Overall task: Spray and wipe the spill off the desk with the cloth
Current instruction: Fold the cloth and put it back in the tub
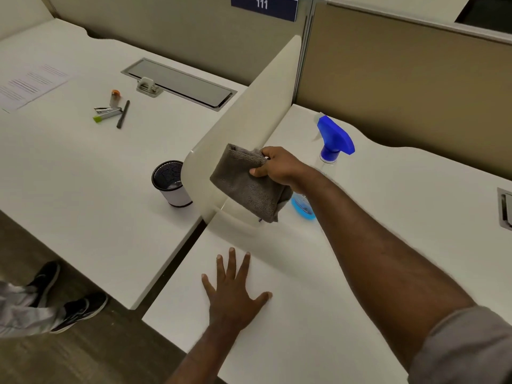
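Observation:
My right hand (277,166) grips a folded grey cloth (243,184) and holds it in the air above the white desk (374,206), close to the low cream divider (249,117). Just behind my right forearm stands a clear spray bottle (333,139) with a blue trigger head and blue liquid at its base; my arm hides its middle. My left hand (234,295) lies flat on the desk near the front edge, fingers spread, holding nothing. I cannot make out a spill on the desk surface.
Left of the divider is a second desk with a black mesh cup (170,182), a pen and small stationery items (112,109), a printed sheet (30,85) and a cable tray lid (180,83). Another person's legs and black shoes (69,297) are on the floor at lower left.

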### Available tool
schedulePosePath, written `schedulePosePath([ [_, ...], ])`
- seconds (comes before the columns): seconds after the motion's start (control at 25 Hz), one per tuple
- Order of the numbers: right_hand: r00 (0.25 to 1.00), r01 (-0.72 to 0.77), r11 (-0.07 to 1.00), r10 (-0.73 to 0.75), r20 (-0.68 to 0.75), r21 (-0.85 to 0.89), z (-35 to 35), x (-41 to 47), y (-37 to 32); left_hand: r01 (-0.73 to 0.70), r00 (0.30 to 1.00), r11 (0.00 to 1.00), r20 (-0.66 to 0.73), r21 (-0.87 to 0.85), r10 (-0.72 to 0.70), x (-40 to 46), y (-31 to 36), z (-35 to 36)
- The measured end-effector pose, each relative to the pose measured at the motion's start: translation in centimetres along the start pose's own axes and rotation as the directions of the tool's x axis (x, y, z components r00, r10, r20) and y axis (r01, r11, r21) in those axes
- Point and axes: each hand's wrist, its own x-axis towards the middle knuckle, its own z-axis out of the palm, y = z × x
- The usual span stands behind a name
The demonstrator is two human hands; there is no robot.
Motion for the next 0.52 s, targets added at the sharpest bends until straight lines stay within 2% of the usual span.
schedulePosePath([
  [0.36, 0.992, -0.099, 0.988, 0.088, 0.093, 0.122, 0.3, 2.3, 1.0, 0.023, 0.998, 1.0, 0.056, 0.008, -0.023, 0.6, 0.8, -1.1],
  [0.44, 0.992, -0.105, 0.983, 0.092, 0.089, 0.151, 0.1, 2.3, 1.2, 0.038, 0.999, 0.995, -0.001, -0.093, -0.038, 0.6, 0.9, -1.8],
  [0.52, 0.992, -0.113, 0.978, 0.101, 0.074, 0.175, 0.1, 2.3, 1.5, 0.035, 0.99, 0.968, -0.126, -0.249, -0.068, 1.1, 1.2, -3.1],
])
